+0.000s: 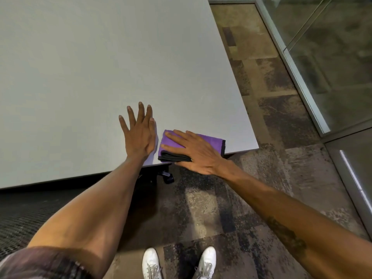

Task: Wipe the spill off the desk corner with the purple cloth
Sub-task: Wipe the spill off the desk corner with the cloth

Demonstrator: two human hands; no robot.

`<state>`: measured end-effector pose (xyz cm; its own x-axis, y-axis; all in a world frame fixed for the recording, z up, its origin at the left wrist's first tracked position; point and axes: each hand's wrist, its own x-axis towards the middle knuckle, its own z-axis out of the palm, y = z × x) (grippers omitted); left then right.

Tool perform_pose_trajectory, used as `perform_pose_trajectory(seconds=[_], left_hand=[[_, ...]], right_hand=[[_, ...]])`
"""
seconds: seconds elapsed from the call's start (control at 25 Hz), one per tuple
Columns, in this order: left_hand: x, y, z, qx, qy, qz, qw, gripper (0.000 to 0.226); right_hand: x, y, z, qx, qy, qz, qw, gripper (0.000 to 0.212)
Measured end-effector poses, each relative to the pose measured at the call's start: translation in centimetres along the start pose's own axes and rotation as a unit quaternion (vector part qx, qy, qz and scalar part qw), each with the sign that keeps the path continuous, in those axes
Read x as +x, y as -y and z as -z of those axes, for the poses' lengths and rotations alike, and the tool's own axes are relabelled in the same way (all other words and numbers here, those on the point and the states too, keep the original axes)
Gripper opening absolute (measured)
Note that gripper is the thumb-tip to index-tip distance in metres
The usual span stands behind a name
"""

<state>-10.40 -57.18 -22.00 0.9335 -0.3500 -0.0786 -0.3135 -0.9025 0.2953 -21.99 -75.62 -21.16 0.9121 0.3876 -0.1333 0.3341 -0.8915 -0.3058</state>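
- Head view: a pale grey worktop (pixel 90 67) fills the upper left of the picture, matte and evenly lit, with its near edge running from lower left toward a corner at the right.
- No wet patch or stain can be made out on the grey surface; whether liquid lies there cannot be told.
- The purple cloth (pixel 209 142), folded into a thick pad with black edging, lies on the worktop close to its near edge, just short of the right corner.
- The right hand (pixel 193 151) lies flat on the cloth, fingers spread and extended, palm pressing down rather than gripping; the heel of the hand hangs slightly past the worktop's edge.
- The left hand (pixel 140 130) rests flat on the bare worktop just beside the cloth's left side, fingers splayed and holding nothing.
- Both forearms are bare; a dark mark shows on the right forearm.
- Beneath the worktop's edge, between the two arms, sits a dark fitting (pixel 167 176) in shadow; what it is cannot be told.
- The floor (pixel 271 117) is carpet in mottled brown, tan and dark rectangular patches.
- At the lower left lies a dark meshed surface (pixel 24 214).
- Along the right runs a glass partition (pixel 332 57) set in a pale metal frame, reflecting the carpet.
- Two white shoes (pixel 179 264) stand on the carpet at the bottom edge.
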Motion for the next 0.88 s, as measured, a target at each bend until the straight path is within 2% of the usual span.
perform_pose_trajectory(seconds=[0.12,0.32,0.52,0.68,0.88], left_hand=[[0.0,0.0,0.1,0.001,0.002,-0.002,1.000,0.054],[0.3,0.2,-0.6,0.030,-0.002,-0.005,1.000,0.054],[0.7,0.3,-0.9,0.062,0.006,0.009,0.998,0.052],[0.6,0.1,-1.0,0.061,0.007,0.016,0.998,0.052],[0.2,-0.2,-0.3,0.056,0.017,0.012,0.998,0.055]], right_hand=[[-0.1,0.3,0.3,0.005,0.014,0.058,0.998,0.061],[-0.3,0.6,-0.1,0.019,0.009,0.076,0.997,0.057],[-3.2,-1.9,0.1,-0.023,-0.021,0.126,0.992,0.066],[-6.9,-5.9,1.2,-0.047,-0.025,0.104,0.993,0.074],[-10.7,-9.6,2.4,-0.041,-0.040,0.087,0.995,0.068]])
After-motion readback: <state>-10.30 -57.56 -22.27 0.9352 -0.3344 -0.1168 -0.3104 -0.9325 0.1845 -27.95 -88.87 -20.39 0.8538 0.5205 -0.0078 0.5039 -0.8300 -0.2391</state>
